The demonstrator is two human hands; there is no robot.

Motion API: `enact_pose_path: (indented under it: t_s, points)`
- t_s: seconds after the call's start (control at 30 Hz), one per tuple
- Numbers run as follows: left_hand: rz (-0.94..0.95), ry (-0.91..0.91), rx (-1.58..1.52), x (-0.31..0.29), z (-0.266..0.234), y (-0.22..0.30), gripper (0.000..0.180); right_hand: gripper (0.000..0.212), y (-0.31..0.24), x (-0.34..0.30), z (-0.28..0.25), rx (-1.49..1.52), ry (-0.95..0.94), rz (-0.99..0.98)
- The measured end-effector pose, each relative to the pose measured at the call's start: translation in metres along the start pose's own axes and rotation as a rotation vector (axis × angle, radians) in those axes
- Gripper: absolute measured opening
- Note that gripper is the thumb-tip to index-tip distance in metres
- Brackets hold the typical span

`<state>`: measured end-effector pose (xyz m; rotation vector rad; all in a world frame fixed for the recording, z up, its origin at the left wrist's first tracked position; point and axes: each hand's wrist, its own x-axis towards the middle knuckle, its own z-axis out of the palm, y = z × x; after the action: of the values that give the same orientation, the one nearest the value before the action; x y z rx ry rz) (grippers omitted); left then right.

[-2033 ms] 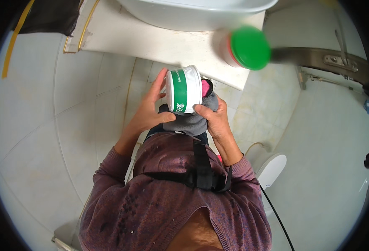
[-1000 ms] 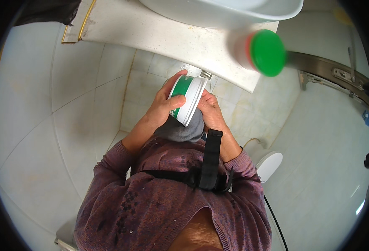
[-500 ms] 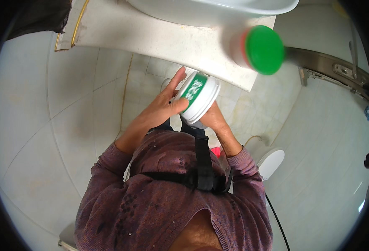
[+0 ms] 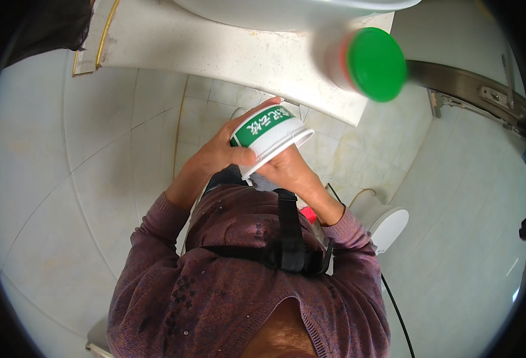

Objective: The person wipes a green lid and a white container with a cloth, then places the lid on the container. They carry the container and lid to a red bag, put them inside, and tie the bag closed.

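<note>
Head view: a white tub with a green band hangs tipped between both hands, in front of the desk, its mouth facing the right hand, seemingly so that hand can reach inside. Curled wide, the left hand grasps the tub's wall, thumb near the rim. The right fingers are hidden at the mouth; I can't tell whether they grip anything. Grey cloth shows below.

A round white tub with a green band sits tilted in the left fingers, rim toward the right fingers; grey cloth shows beside those.
</note>
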<state>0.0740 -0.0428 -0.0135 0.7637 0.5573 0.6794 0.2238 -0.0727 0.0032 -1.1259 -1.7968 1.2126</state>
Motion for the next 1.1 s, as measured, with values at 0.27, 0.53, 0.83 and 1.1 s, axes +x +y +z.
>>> enact_pose_path:
  t_s: [0.27,0.53,0.83,1.1]
  points:
    - [-0.173,0.272,-0.001,-0.008,0.002,-0.018,0.061,0.016,0.022,-0.003,0.002,-0.534,-0.043,0.001]
    - [-0.122,0.294,-0.187,-0.005,-0.001,-0.029,0.064,0.023,0.031,-0.002,0.013,-0.539,0.264,0.111]
    - [-0.114,0.308,-0.184,-0.002,0.002,-0.041,0.072,0.019,0.031,-0.015,0.016,0.262,-0.035,0.341]
    - [-0.096,0.147,-0.37,-0.008,-0.008,-0.038,0.077,0.027,0.005,-0.031,-0.006,0.996,0.217,0.605]
